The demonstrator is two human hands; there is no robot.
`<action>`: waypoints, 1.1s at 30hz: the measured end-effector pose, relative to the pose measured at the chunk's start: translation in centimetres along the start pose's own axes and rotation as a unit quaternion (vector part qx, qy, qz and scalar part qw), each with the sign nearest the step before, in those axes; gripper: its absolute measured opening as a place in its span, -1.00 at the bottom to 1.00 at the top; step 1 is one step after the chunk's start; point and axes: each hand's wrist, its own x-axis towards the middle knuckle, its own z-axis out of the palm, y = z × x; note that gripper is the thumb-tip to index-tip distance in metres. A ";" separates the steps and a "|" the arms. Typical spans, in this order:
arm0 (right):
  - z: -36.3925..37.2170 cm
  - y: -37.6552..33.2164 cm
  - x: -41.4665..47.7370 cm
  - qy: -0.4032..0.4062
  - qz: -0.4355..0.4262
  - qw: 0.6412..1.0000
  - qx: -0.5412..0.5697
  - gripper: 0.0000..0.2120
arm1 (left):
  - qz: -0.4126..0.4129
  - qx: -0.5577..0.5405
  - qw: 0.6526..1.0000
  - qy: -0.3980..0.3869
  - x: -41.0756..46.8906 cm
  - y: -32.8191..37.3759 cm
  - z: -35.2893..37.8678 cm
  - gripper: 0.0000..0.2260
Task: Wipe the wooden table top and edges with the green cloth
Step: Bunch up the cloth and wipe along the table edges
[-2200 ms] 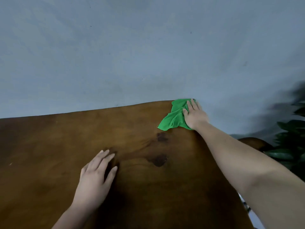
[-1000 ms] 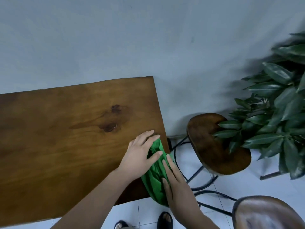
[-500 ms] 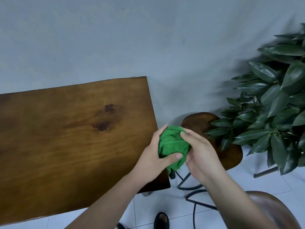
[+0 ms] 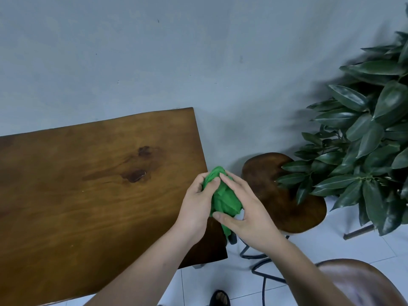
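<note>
both hands, left hand (image 4: pixel 198 203) and right hand (image 4: pixel 245 214), gripped the bunched green cloth (image 4: pixel 224 198) in the air just off the table's (image 4: pixel 88 195) right edge. step looked like regathering the cloth; next move probably calls for pressing it against that edge.

Count, single view.
- Tabletop (image 4: pixel 77 206): 1, wooden.
- Green cloth (image 4: pixel 225 195): 1.
- Hands: 2, left hand (image 4: pixel 196 206) and right hand (image 4: pixel 247 217).
- Stools with dark wooden seats: 2, far stool (image 4: pixel 284 195) and near stool (image 4: pixel 362 286).
- Leafy plant (image 4: pixel 364 133): 1.
- Sandalled foot (image 4: pixel 219 298): 1.
- Dark knots in the tabletop wood: 2, lower knot (image 4: pixel 134 174) and upper knot (image 4: pixel 144 150).
</note>
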 end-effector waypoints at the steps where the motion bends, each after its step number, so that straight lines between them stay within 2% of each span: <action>1: 0.2 0.5 0.4 0.036 0.007 0.999 -0.003 -0.26 | -0.016 -0.023 1.000 -0.004 0.2 0.3 0.1 -0.81; 4: 0.4 1.5 1.6 0.131 0.007 0.991 -0.010 -0.46 | -0.025 -0.004 1.000 -0.017 0.9 1.3 0.1 -0.79; 6: -0.1 1.8 2.6 0.160 0.009 0.987 0.000 -0.53 | 0.007 0.103 0.995 -0.015 1.6 1.9 -0.1 -0.80; 10: -2.6 1.0 5.2 0.163 0.047 0.982 0.083 -0.62 | 0.106 0.278 0.955 0.003 4.1 3.1 -1.4 -0.85; 11: -3.1 0.7 5.7 0.159 0.059 0.980 0.102 -0.60 | 0.116 0.275 0.954 -0.014 4.7 3.3 -1.8 -0.75; 13: -3.6 0.4 7.0 0.164 0.086 0.972 0.142 -0.61 | 0.075 0.200 0.974 -0.067 5.8 3.6 -2.2 -0.54; 14: -3.7 0.3 7.7 0.175 0.095 0.966 0.163 -0.65 | 0.064 0.176 0.978 -0.092 6.2 3.6 -2.1 -0.54; 16: -3.6 0.3 9.2 0.207 0.110 0.950 0.207 -0.71 | 0.080 0.166 0.979 -0.089 6.7 3.3 -1.5 -0.71; 18: -3.1 0.3 10.5 0.224 0.128 0.936 0.240 -0.77 | 0.091 0.145 0.984 -0.043 7.0 3.2 -0.8 -0.84; 20: -2.2 0.2 11.5 0.214 0.145 0.931 0.258 -0.83 | 0.088 0.107 0.990 -0.003 7.7 3.0 -0.1 -0.85; 22: -1.2 0.0 12.1 0.176 0.161 0.917 0.319 -0.78 | 0.101 0.104 0.989 0.038 8.3 3.0 0.6 -0.85; 24: -0.2 0.0 12.4 0.129 0.163 0.908 0.364 -0.66 | 0.124 0.155 0.977 0.074 9.3 2.7 0.8 -0.87; 26: 0.4 0.3 12.8 0.134 0.150 0.917 0.345 -0.58 | 0.138 0.208 0.967 0.058 9.8 2.8 0.7 -0.82; 28: 0.1 1.2 13.7 0.159 0.146 0.920 0.328 -0.62 | 0.133 0.252 0.959 0.012 10.3 3.2 0.1 -0.67; 30: -0.3 2.8 15.7 0.159 0.161 0.920 0.319 -0.70 | 0.132 0.298 0.945 -0.008 10.9 3.8 -1.2 -0.63; 32: -0.5 4.8 18.5 0.143 0.180 0.929 0.289 -0.72 | 0.160 0.371 0.914 0.021 12.0 4.1 -3.4 -0.66; 33: -0.5 5.7 20.0 0.140 0.186 0.935 0.267 -0.71 | 0.180 0.427 0.885 0.044 12.9 4.1 -4.7 -0.68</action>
